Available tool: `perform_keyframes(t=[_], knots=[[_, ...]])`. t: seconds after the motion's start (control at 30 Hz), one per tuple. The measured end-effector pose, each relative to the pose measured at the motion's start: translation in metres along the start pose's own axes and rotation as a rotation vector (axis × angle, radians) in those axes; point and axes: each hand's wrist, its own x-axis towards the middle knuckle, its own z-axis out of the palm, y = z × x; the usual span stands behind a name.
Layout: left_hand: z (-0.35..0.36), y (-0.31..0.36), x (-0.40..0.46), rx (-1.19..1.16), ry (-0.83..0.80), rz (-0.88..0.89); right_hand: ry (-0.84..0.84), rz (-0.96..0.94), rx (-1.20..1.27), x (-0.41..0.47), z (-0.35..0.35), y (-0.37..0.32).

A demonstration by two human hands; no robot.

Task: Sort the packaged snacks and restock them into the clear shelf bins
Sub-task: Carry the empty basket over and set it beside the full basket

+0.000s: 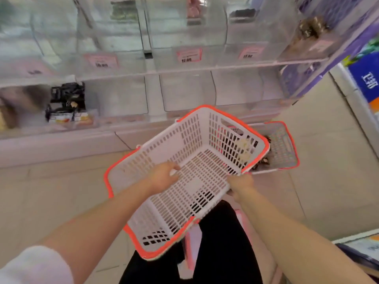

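Shop aisle w/ beige tiled floor (328, 160) & rows of clear plastic shelf bins (184, 37), pink price tags (189, 55) on fronts; lower-left bin holds dark packaged snacks (65, 103). White slotted plastic basket w/ orange rim (184, 181) held tilted above floor. Right hand (240, 186) grips its near side edge, fingers curled under. Left hand (164, 178) reaches inside, fingers loosely bent over basket bottom, nothing held. Second grey basket w/ orange rim (283, 148) sits behind, on floor, a few dark snack packs (263, 159) in it
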Motion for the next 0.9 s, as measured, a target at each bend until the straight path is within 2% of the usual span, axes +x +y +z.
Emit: perform_keyframes(t=[0.1,0.17,0.27,0.4,0.47,0.53,0.57,0.6,0.7,0.73,0.8,0.83,0.9], knots=[[0.039,-0.006,0.0,-0.094,-0.192,0.011,-0.04,0.062,-0.058,0.008,0.026,0.015],[0.064,-0.011,0.009,-0.161,-0.253,-0.02,-0.113,0.107,-0.139,0.019,0.042,0.021],[0.102,-0.019,0.032,-0.172,-0.228,-0.038,-0.152,0.093,-0.201,0.049,0.063,0.026],[0.145,-0.032,0.071,-0.032,-0.16,-0.048,-0.09,0.065,-0.241,0.077,0.083,0.043],[0.159,-0.046,0.083,0.081,-0.173,-0.046,-0.19,0.151,-0.257,0.08,0.084,0.05],[0.163,-0.067,0.088,0.136,-0.145,-0.082,-0.402,0.224,-0.372,0.08,0.079,0.045],[0.162,-0.08,0.09,0.15,-0.127,-0.098,-0.475,0.119,-0.519,0.084,0.076,0.041],[0.161,-0.091,0.091,0.154,-0.119,-0.103,-0.505,-0.111,-0.699,0.091,0.072,0.037],[0.16,-0.107,0.098,0.117,-0.142,-0.065,-0.427,-0.959,-1.176,0.115,0.065,0.024],[0.161,-0.107,0.101,0.109,-0.147,-0.048,-0.427,-1.11,-1.3,0.126,0.066,0.022],[0.165,-0.108,0.109,0.133,-0.142,-0.013,-0.56,-1.157,-1.506,0.147,0.072,0.017],[0.166,-0.11,0.113,0.161,-0.13,-0.006,-0.678,-1.097,-1.557,0.157,0.077,0.014],[0.167,-0.119,0.118,0.217,-0.094,-0.01,-0.917,-0.84,-1.642,0.176,0.087,0.007]])
